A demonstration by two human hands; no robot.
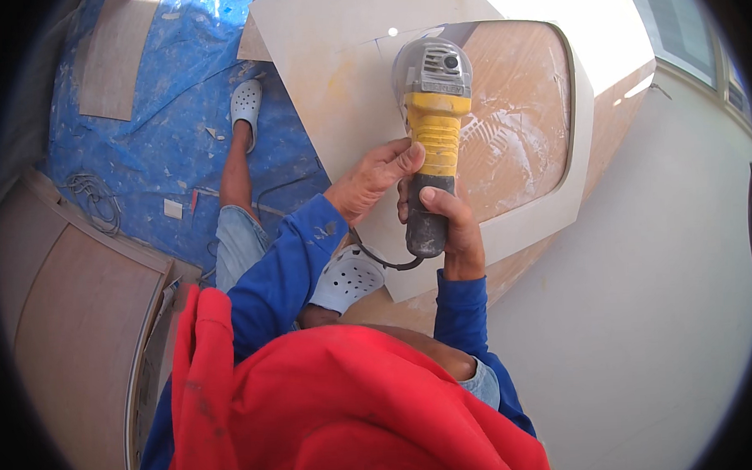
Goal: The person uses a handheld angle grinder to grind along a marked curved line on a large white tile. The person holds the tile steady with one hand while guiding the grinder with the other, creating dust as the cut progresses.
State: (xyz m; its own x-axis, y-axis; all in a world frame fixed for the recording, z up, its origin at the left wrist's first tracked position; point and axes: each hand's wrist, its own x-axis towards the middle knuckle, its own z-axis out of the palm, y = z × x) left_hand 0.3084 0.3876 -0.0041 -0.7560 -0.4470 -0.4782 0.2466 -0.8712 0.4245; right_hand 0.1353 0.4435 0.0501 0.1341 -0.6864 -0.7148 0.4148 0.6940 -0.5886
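R grip [458, 224] is clasped round the dark handle of a yellow-and-black angle grinder [437, 142], thumb on top; its silver head is fwd of both grips. L grip [374, 179] sits just fwd-left of R, thumb on the yellow body; can't tell how far its fingers wrap under. Cord [402, 268] curves from the handle end, just behind L grip. Beneath both: pale panel [329, 79] w/ rounded cutout [570, 87], brown board [512, 106] showing thru it, fwd-right of R grip. Blue sheet [181, 101] well left of L grip; white clog [348, 279] behind it.
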